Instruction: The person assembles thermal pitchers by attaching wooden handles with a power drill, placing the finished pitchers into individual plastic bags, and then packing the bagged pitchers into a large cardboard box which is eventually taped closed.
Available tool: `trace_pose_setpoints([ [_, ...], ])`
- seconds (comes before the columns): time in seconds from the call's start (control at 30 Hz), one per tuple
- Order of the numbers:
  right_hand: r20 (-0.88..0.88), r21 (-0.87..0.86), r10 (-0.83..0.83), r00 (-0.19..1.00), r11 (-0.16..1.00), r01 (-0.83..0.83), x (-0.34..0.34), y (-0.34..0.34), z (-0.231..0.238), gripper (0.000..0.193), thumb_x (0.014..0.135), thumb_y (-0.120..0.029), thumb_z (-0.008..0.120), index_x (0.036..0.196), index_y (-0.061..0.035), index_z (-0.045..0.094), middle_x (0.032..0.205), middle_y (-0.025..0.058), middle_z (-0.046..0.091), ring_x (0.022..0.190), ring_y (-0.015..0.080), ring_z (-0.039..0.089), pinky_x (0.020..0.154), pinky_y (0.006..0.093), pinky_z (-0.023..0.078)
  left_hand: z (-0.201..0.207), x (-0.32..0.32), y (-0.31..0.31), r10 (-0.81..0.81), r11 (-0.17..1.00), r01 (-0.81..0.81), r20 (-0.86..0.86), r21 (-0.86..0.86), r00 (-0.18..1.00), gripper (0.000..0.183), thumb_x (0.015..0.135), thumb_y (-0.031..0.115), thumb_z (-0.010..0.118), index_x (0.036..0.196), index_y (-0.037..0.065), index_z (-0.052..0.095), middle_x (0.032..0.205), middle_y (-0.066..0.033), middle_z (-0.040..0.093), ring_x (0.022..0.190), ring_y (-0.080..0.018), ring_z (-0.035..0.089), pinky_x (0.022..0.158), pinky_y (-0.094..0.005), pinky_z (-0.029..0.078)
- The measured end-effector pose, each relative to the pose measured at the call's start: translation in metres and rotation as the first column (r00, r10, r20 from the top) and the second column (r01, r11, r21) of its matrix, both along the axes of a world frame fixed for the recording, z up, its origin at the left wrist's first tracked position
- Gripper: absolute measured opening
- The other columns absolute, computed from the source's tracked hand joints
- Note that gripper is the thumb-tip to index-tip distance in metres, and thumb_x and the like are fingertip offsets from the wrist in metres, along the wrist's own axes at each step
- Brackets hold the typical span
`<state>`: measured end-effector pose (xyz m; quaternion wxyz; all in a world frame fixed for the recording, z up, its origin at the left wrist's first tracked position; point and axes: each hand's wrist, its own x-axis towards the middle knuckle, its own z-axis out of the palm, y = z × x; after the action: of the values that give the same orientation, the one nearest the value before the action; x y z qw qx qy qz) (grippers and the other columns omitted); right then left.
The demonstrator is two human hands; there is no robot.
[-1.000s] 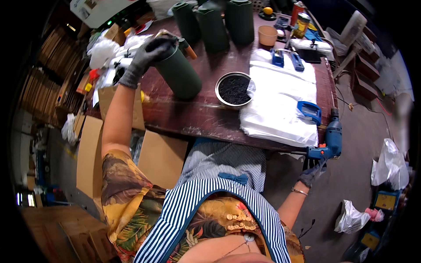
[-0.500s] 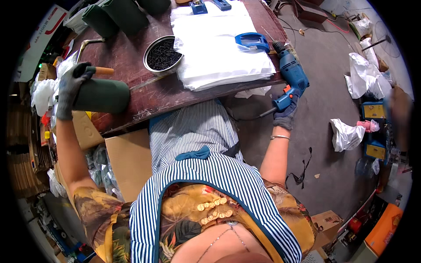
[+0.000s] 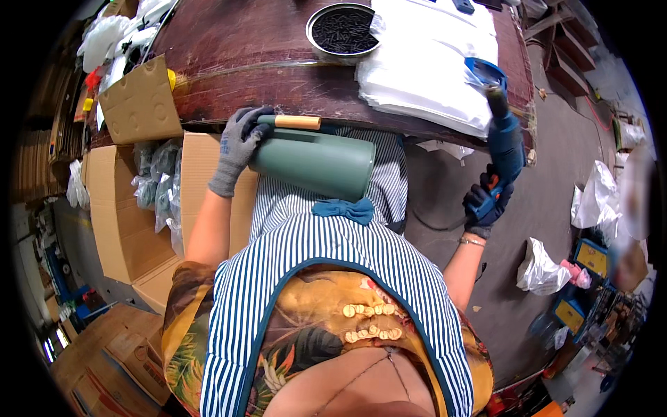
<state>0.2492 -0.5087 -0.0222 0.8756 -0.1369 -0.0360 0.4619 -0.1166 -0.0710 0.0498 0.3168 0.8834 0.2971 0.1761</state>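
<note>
My gloved left hand [image 3: 240,149] is closed on the end of a dark green canister [image 3: 319,163]. The canister lies on its side in front of my apron, just off the table's near edge. Along its upper side runs a wooden handle [image 3: 299,121], partly under my fingers. My gloved right hand [image 3: 485,196] grips a blue power drill [image 3: 508,146] by its handle, past the table's right corner. The drill's chuck points away from me; the bit cannot be made out against the blue plastic piece behind it.
On the brown table [image 3: 243,83] stand a round tin [image 3: 332,53] of small black screws and a stack of white sheets [image 3: 417,76]. An open cardboard box [image 3: 108,208] with plastic-wrapped items [image 3: 163,177] sits at left. Crumpled white wrapping [image 3: 542,267] lies on the floor at right.
My left hand has brought the canister from the table's left side in front of my body. The drill stays in my right hand, now farther right in view. My view has shifted left.
</note>
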Motion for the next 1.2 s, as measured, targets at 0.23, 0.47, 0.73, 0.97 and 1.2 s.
trace_pose_setpoints([
  [0.23,0.078,-0.626,0.278,0.958,0.761,-0.170,-0.061,0.075,0.056,0.059,0.099,-0.047,0.051,0.135,-0.0009,0.048,0.105,0.0194,0.067,0.067,0.0220,0.066,0.053,0.0298,0.053,-0.006,0.023,0.012,0.057,0.924,-0.003,-0.129,0.381,0.990,0.042,0.084,0.029,0.064,0.124,0.016,0.064,0.119,-0.0101,0.060,0.112,-0.0328,0.053,0.099,-0.0453,0.041],
  [0.47,-0.197,-0.392,0.298,0.934,0.849,-0.354,-0.078,0.104,0.051,0.060,0.100,-0.046,0.051,0.136,0.0022,0.045,0.105,0.0194,0.067,0.076,0.0213,0.068,0.068,0.0319,0.056,0.027,0.044,0.042,-0.014,0.978,0.019,-0.026,0.210,1.000,0.057,0.084,0.033,0.070,0.135,0.012,0.054,0.115,-0.0143,0.063,0.110,-0.0306,0.060,0.093,-0.0418,0.048],
  [0.73,0.048,-0.652,0.357,0.933,0.719,-0.241,-0.073,0.108,0.078,0.059,0.100,-0.045,0.052,0.133,0.0039,0.047,0.105,0.0197,0.066,0.080,0.0216,0.067,0.071,0.0326,0.057,0.067,0.240,0.037,-0.141,0.703,0.271,-0.244,0.657,0.959,0.036,0.086,0.030,0.068,0.120,0.018,0.063,0.110,-0.0056,0.065,0.106,-0.0248,0.063,0.091,-0.0368,0.050],
  [0.97,-0.106,-0.491,0.292,0.950,0.816,-0.305,-0.078,0.103,0.059,0.055,0.100,-0.042,0.053,0.131,0.0037,0.050,0.107,0.0206,0.066,0.084,0.0211,0.067,0.070,0.0319,0.057,0.044,0.262,0.031,-0.027,0.779,0.289,-0.430,0.557,0.902,0.032,0.085,0.023,0.068,0.116,0.021,0.065,0.110,-0.0036,0.065,0.104,-0.0242,0.064,0.087,-0.0394,0.053],
  [1.2,0.188,-0.737,0.275,0.943,0.674,-0.049,-0.077,0.107,0.066,0.050,0.100,-0.037,0.054,0.132,0.0013,0.050,0.110,0.0204,0.065,0.091,0.0231,0.069,0.074,0.0326,0.059,0.040,0.243,0.060,-0.120,0.989,0.123,0.045,-0.083,0.992,0.025,0.082,0.015,0.072,0.107,0.019,0.075,0.102,-0.0053,0.074,0.092,-0.0184,0.070,0.087,-0.0318,0.055],
])
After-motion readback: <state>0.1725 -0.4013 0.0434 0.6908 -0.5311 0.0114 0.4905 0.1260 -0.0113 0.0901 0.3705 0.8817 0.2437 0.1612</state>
